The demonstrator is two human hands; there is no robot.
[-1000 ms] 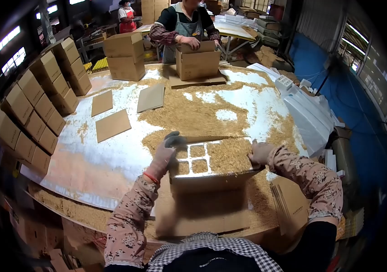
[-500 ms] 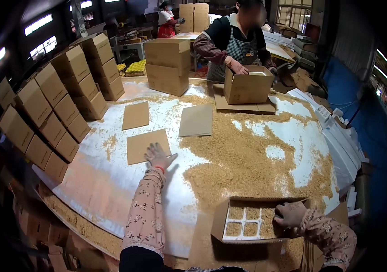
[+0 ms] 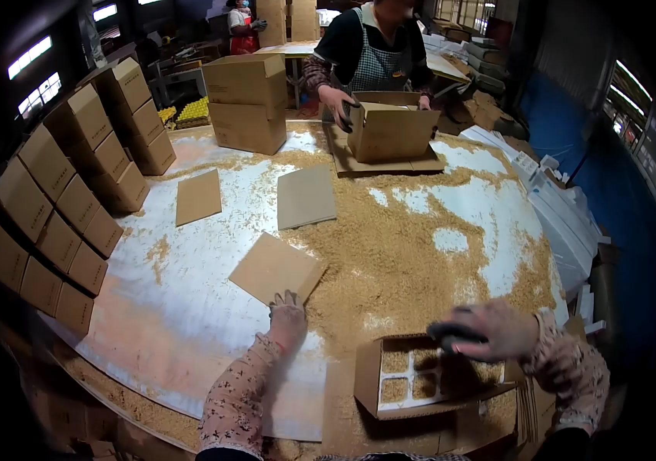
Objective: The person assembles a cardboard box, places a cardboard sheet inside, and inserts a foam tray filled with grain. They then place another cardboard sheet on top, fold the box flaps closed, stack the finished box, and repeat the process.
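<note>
My left hand (image 3: 288, 316), in a glove, grips the near edge of a flat cardboard sheet (image 3: 275, 269), which lies turned at an angle low over the table. Above the open cardboard box (image 3: 368, 376) in front of me is my right hand (image 3: 497, 329), its dark-gloved fingers smeared by motion. Inside that box a white divider (image 3: 411, 374) forms square cells with sawdust-like filling (image 3: 395, 390) in them. The right hand and its shadow cover part of the box.
Two more cardboard sheets, one brown (image 3: 199, 197) and one greyish (image 3: 307, 197), lie farther back. Loose filling (image 3: 389, 261) covers much of the table (image 3: 189, 307). Stacked boxes (image 3: 43, 230) line the left edge. Across from me a co-worker (image 3: 366, 54) handles an open box (image 3: 393, 134).
My left hand has drawn the cardboard sheet towards me and rightward, turning it. My right hand has risen out of the box. The co-worker's hands have shifted on their box; the view has swung slightly.
</note>
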